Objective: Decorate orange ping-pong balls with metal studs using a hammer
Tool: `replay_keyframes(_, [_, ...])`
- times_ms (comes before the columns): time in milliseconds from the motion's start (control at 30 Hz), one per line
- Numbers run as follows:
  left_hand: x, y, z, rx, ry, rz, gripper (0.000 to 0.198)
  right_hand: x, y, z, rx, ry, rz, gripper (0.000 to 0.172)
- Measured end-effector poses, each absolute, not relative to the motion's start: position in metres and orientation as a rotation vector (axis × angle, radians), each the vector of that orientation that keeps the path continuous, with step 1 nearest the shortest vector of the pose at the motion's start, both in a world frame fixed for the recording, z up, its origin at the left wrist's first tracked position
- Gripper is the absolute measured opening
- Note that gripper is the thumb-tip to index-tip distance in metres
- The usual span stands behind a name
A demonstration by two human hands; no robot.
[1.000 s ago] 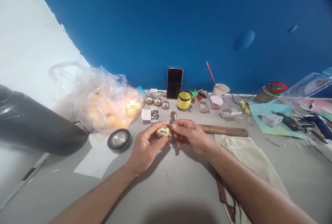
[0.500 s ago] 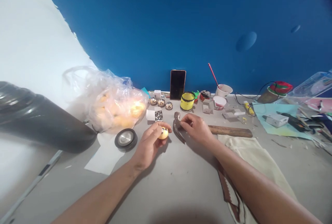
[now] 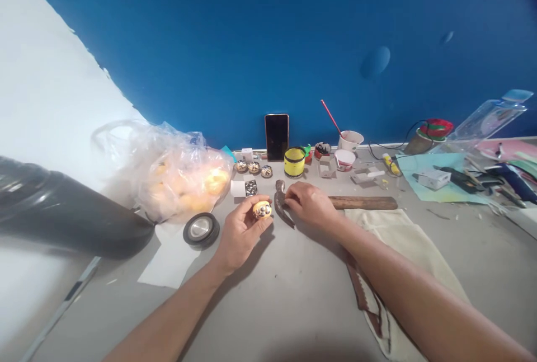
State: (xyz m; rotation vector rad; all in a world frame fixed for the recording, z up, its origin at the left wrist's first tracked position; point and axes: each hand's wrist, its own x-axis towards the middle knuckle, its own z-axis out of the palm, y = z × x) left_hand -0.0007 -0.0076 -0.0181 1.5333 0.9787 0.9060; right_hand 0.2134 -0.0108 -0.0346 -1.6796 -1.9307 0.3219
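My left hand (image 3: 241,233) holds a small yellow ball (image 3: 267,203) between thumb and fingers, above the table. Several shiny round metal studs cover the side facing me. My right hand (image 3: 312,205) is closed in a pinch just beside the head of a claw hammer (image 3: 279,201), over the start of its wooden handle. Whatever its fingertips hold, if anything, is too small to make out. Behind my left hand lies a small open box (image 3: 251,187) full of shiny little metal pieces. Three metal-studded balls (image 3: 266,171) sit in a row farther back.
A clear plastic bag (image 3: 184,177) of orange-yellow balls stands left, near a black-rimmed round disc (image 3: 201,229). A phone (image 3: 277,137) leans on the blue wall beside a yellow cup (image 3: 294,163). Cream cloth (image 3: 398,244) lies right, and a large dark cylinder (image 3: 71,205) juts in left.
The ball has turned in my left hand, bringing its studded side into view. My right hand stays beside the hammer head. The camera view has swung slightly to the right.
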Motion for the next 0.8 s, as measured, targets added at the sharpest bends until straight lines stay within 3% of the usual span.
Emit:
replay_keyframes(633, [0.003,-0.006,-0.011,0.953,0.742,0.871,0.046,0.208,-0.017,-0.024,-1.592,-1.83,0.406,0.013])
replay_keyframes(800, [0.002,-0.004,-0.013,0.909,0.737,0.824,0.038,0.211,-0.014,-0.029,-1.627,-1.877,0.356,0.012])
